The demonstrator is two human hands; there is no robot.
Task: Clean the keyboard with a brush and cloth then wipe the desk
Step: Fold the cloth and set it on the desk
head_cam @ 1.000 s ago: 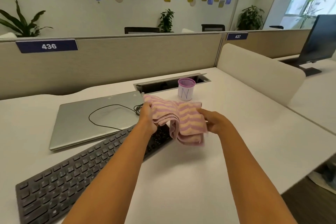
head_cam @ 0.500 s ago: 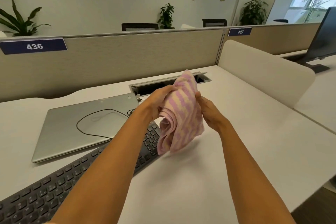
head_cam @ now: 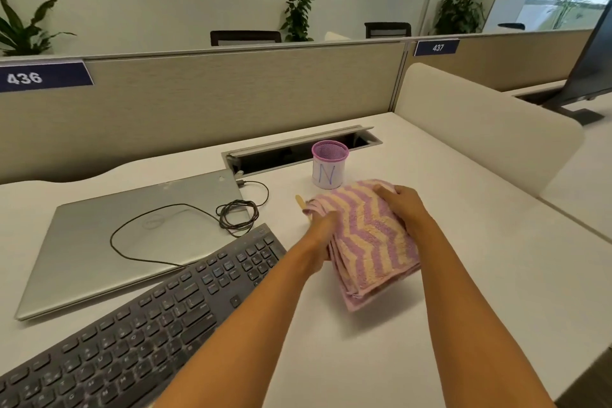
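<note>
Both forearms reach forward over the white desk (head_cam: pixel 480 275) and meet at the cloth (head_cam: pixel 371 242). The right hand (head_cam: pixel 402 205) lies on its far right corner, knuckles bent and fingers curled over the far edge, gripping it. The left hand (head_cam: pixel 323 235) is blurred and pressed against the cloth's left folded edge; I cannot tell whether its fingers pinch the layers or only touch them. Just behind the cloth stands a purple mesh pen cup (head_cam: pixel 329 164) wrapped in white paper marked "N"; what shows of its inside is mesh wall. The cloth is a terry towel with pink-purple and pale yellow zigzag stripes, folded into several layers, lying flat on the desk just right of the black keyboard (head_cam: pixel 165 315). A pale wooden stick (head_cam: pixel 301 202) pokes out from under its far left corner.
</note>
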